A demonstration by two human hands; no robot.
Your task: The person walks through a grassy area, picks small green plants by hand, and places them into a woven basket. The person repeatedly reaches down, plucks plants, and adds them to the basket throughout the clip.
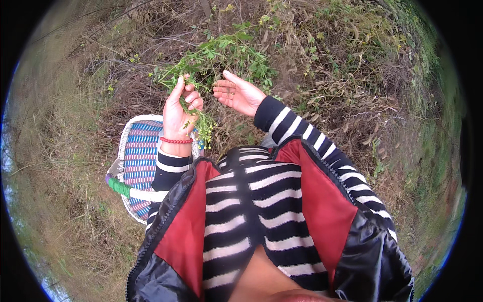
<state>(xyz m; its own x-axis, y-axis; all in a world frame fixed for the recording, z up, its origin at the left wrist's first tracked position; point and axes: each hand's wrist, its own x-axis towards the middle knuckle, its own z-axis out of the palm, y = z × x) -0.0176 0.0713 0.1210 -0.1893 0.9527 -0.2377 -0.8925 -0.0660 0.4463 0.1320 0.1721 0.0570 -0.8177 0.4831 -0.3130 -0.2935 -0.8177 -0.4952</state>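
My left hand [183, 107], with a red bead bracelet [176, 140] at its wrist, is closed around a green stem. Small yellowish buds on a leafy sprig [205, 128] hang below its fingers. Just to the right, my right hand [240, 92] is held with its palm turned inward and fingers apart from the thumb; nothing shows in its grasp. Above both hands spreads a green leafy plant [230, 47]. Whether the held stem is still joined to that plant cannot be made out. A woven basket [141, 151] in blue, pink and white hangs beside my left forearm, which partly hides it.
The basket's handle [147, 195], white with green wrapping, runs toward my left side. Dry grass and brown twigs [124, 88] cover the ground ahead. Tangled dead stems [339, 94] rise on the right, and thin bare branches [124, 15] cross the upper left.
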